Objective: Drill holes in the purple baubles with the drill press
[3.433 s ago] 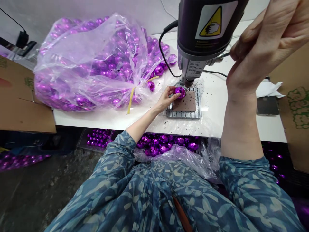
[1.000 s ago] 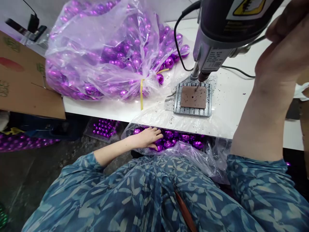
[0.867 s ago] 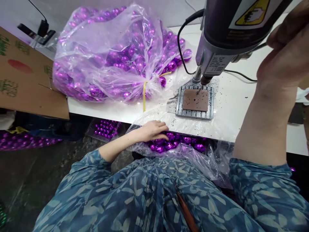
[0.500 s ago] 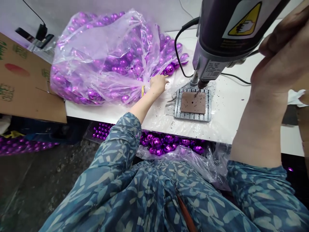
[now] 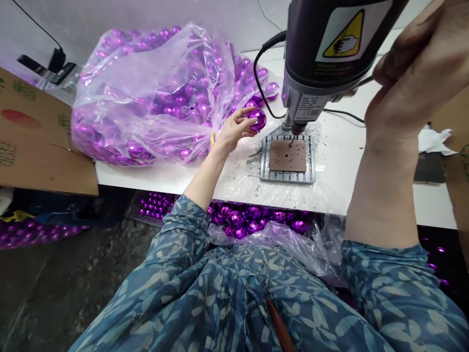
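My left hand (image 5: 234, 129) pinches a faceted purple ball (image 5: 257, 119) just left of the drill press head (image 5: 330, 49), beside the mouth of a big clear bag of purple balls (image 5: 154, 98). The drill bit (image 5: 293, 133) hangs over a brown pad on a grey metal base plate (image 5: 287, 157). My right hand (image 5: 414, 73) is raised at the upper right, fingers wrapped round the thin metal lever (image 5: 361, 84) of the drill press.
A white table (image 5: 205, 176) carries the bag and drill, with dark chips scattered round the plate. An open plastic bag of purple balls (image 5: 252, 222) rests in my lap under the table edge. Cardboard boxes (image 5: 32, 142) stand left and right. More balls lie on the floor.
My left hand left the lap bag, reached to the big bag's mouth and now holds a purple ball near the drill. My right hand stays on the lever.
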Tool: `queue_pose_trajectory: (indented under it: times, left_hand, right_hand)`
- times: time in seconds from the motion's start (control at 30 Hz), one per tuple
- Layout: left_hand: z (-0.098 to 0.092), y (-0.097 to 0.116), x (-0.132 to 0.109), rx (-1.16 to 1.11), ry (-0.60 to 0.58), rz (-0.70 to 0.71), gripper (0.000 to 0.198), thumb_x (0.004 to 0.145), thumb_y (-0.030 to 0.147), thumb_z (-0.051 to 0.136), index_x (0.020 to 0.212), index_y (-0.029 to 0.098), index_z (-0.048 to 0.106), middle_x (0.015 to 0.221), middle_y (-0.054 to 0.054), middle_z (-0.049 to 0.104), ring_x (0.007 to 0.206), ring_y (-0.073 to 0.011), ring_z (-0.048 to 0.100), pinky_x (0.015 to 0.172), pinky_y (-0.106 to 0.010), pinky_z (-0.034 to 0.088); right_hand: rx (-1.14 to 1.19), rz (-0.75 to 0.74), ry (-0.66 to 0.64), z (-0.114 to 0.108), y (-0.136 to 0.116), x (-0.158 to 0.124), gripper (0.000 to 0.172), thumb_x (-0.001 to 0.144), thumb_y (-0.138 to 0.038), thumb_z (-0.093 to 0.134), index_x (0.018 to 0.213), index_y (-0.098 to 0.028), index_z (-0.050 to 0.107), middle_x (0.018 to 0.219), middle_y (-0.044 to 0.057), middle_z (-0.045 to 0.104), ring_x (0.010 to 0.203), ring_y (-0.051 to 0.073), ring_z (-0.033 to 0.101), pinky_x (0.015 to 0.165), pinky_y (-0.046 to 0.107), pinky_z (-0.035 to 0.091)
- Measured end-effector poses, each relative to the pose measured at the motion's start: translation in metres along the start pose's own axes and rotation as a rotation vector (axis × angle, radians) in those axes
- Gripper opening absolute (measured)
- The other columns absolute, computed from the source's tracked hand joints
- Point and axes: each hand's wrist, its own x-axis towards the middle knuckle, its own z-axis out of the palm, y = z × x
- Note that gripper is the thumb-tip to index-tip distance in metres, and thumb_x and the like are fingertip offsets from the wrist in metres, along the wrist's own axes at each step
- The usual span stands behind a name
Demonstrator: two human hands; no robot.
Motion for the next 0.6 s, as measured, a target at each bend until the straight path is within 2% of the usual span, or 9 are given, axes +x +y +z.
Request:
queue_pose_trajectory:
  times: [0.17,0.33,0.47,0.6]
  left_hand:
    - [0.04,-0.009,-0.013,-0.286,-0.07,-0.086,0.044,0.102,0.055,0.076,0.133,0.026,0.067,0.121,-0.01,0.079,0.107,-0.0227,0.079,0.092,-0.041,0.067]
    - [0.078,-0.027,-0.023,-0.281,-0.039,-0.026,0.045,0.098,0.054,0.082,0.127,0.024,0.065,0.109,-0.005,0.08,0.1,-0.0195,0.08,0.087,-0.035,0.065]
    - [0.088,-0.034,-0.025,-0.246,-0.088,0.079,0.051,0.094,0.058,0.086,0.124,0.022,0.065,0.104,-0.005,0.081,0.101,-0.0205,0.081,0.092,-0.035,0.063]
    - [0.091,-0.036,-0.025,-0.162,-0.147,0.144,0.058,0.09,0.062,0.087,0.124,0.021,0.066,0.108,-0.007,0.082,0.103,-0.0224,0.081,0.09,-0.034,0.062]
  right_hand:
    - [-0.032,0.018,0.004,0.003,-0.004,0.001,0.079,0.065,-0.09,0.055,0.055,-0.019,0.02,0.052,-0.003,0.022,0.043,0.001,0.041,0.045,0.021,0.022]
    - [0.007,-0.004,0.003,0.003,-0.002,0.001,0.077,0.063,-0.09,0.058,0.057,-0.021,0.024,0.05,-0.004,0.024,0.041,0.003,0.039,0.045,0.024,0.019]
    - [0.059,-0.035,0.002,0.004,-0.001,0.002,0.073,0.064,-0.089,0.06,0.06,-0.023,0.028,0.048,-0.007,0.022,0.039,0.003,0.033,0.044,0.027,0.015]
    - [0.022,-0.039,-0.015,0.004,-0.002,0.001,0.069,0.064,-0.089,0.056,0.065,-0.024,0.032,0.048,-0.007,0.027,0.039,0.002,0.032,0.044,0.027,0.018]
